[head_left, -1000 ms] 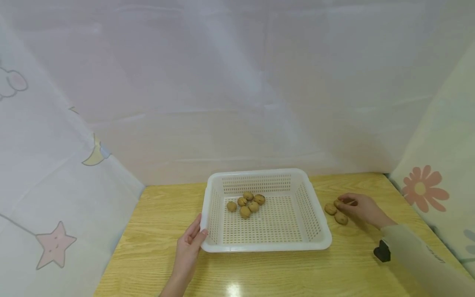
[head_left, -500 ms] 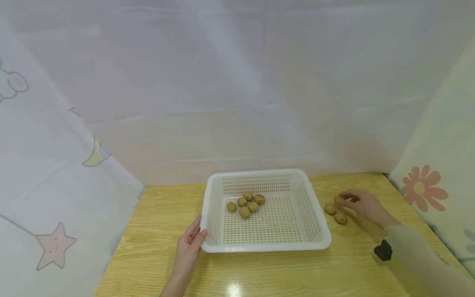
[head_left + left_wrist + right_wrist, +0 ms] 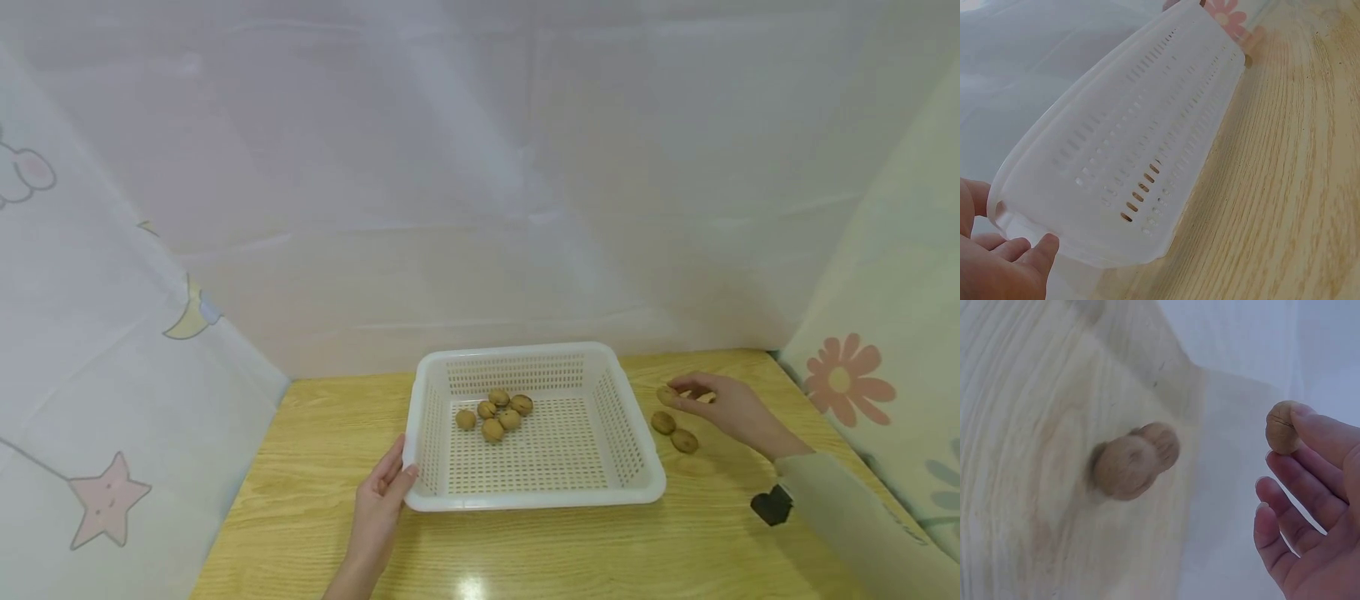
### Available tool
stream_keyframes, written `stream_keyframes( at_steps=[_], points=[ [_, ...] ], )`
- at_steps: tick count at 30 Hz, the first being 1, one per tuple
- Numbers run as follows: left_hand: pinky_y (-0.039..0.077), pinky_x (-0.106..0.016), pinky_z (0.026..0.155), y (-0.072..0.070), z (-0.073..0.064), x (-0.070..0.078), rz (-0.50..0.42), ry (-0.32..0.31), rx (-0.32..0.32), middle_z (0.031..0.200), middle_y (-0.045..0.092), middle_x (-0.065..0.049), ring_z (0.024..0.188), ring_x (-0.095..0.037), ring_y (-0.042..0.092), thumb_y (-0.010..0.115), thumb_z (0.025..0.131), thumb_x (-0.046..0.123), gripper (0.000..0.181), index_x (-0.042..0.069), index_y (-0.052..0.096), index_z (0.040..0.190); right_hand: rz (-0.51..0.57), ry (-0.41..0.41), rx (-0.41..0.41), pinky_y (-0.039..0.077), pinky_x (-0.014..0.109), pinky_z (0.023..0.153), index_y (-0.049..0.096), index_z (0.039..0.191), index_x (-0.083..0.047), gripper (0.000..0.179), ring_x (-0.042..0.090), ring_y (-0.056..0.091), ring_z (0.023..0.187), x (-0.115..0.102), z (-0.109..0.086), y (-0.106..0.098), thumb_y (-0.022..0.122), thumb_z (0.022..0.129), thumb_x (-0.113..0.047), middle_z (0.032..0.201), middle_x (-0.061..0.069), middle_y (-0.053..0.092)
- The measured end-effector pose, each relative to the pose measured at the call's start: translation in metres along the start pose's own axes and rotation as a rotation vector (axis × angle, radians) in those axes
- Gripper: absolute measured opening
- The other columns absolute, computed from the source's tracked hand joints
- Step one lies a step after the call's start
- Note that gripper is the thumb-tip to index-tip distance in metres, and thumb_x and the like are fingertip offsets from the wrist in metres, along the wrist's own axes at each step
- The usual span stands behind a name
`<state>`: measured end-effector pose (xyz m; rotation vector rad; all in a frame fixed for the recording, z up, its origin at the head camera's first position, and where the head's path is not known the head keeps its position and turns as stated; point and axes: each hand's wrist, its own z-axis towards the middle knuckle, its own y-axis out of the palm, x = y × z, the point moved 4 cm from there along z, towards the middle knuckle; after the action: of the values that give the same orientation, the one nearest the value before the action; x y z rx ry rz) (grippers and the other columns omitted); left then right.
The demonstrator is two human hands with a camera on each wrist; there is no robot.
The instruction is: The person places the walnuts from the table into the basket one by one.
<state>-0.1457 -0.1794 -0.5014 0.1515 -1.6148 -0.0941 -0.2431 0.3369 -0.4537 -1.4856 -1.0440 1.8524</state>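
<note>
My right hand (image 3: pixel 723 408) pinches a walnut (image 3: pixel 1281 427) between thumb and fingers, lifted off the table to the right of the basket. Two more walnuts (image 3: pixel 1125 467) lie together on the wood below it. The left hand (image 3: pixel 377 504) grips the near left corner of a white perforated plastic basket (image 3: pixel 536 500), thumb on the rim and fingers outside. In the left wrist view, fingers (image 3: pixel 1041 259) touch the basket's end. Several walnuts (image 3: pixel 492 431) sit clustered inside, left of the middle of its floor.
The wooden table (image 3: pixel 300 467) bears the basket. A pale cloth (image 3: pixel 480 208) hangs behind the table's far edge, with printed cloths at both sides. A black heart-shaped piece (image 3: pixel 772 505) is at the right sleeve (image 3: pixel 840 517).
My right hand has raised one walnut from beside the other two and shifted it slightly left and away from me. The left hand and the basket hold nearly still.
</note>
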Motion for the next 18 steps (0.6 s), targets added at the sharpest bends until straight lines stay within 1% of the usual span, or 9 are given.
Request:
stream_keyframes(
  at_steps=[2, 6, 9, 12, 18],
  points=[
    [0.046, -0.036, 0.113, 0.0, 0.0, 0.0, 0.001, -0.002, 0.001, 0.164, 0.035, -0.021, 0.148, -0.038, 0.039, 0.059, 0.106, 0.01, 0.062, 0.003, 0.032, 0.161, 0.0, -0.014, -0.003, 0.056, 0.041, 0.078, 0.069, 0.132, -0.008, 0.045, 0.028, 0.064, 0.103, -0.011, 0.0, -0.003, 0.069, 0.101, -0.041, 0.123, 0.013, 0.071],
    [0.046, -0.036, 0.113, 0.0, 0.0, 0.001, 0.002, -0.005, 0.003, 0.164, 0.035, -0.021, 0.148, -0.037, 0.04, 0.059, 0.106, 0.01, 0.062, 0.003, 0.032, 0.161, -0.012, -0.04, 0.002, 0.056, 0.04, 0.082, 0.071, 0.129, -0.01, 0.042, 0.024, 0.064, 0.102, -0.032, 0.003, -0.006, 0.069, 0.101, -0.041, 0.122, 0.009, 0.072],
    [0.046, -0.036, 0.112, 0.0, -0.001, 0.001, 0.002, -0.004, 0.002, 0.163, 0.035, -0.021, 0.148, -0.037, 0.04, 0.059, 0.106, 0.01, 0.062, 0.003, 0.032, 0.161, -0.016, -0.042, 0.0, 0.055, 0.038, 0.084, 0.072, 0.128, -0.014, 0.042, 0.021, 0.064, 0.103, -0.043, 0.006, -0.006, 0.069, 0.1, -0.045, 0.122, 0.004, 0.072],
    [0.046, -0.036, 0.113, 0.0, -0.001, 0.001, -0.002, -0.004, 0.003, 0.163, 0.036, -0.021, 0.148, -0.037, 0.04, 0.059, 0.106, 0.01, 0.062, 0.003, 0.032, 0.161, -0.01, -0.045, -0.024, 0.054, 0.038, 0.086, 0.071, 0.129, -0.017, 0.044, 0.021, 0.063, 0.106, -0.056, 0.011, -0.005, 0.069, 0.099, -0.049, 0.124, 0.002, 0.071],
    [0.047, -0.037, 0.113, 0.0, 0.0, 0.001, -0.008, -0.002, 0.003, 0.163, 0.036, -0.021, 0.148, -0.037, 0.041, 0.06, 0.106, 0.011, 0.062, 0.003, 0.033, 0.161, 0.005, -0.047, -0.072, 0.051, 0.037, 0.085, 0.073, 0.127, -0.025, 0.047, 0.018, 0.062, 0.105, -0.088, 0.023, -0.001, 0.068, 0.095, -0.059, 0.118, -0.005, 0.071]
  ],
)
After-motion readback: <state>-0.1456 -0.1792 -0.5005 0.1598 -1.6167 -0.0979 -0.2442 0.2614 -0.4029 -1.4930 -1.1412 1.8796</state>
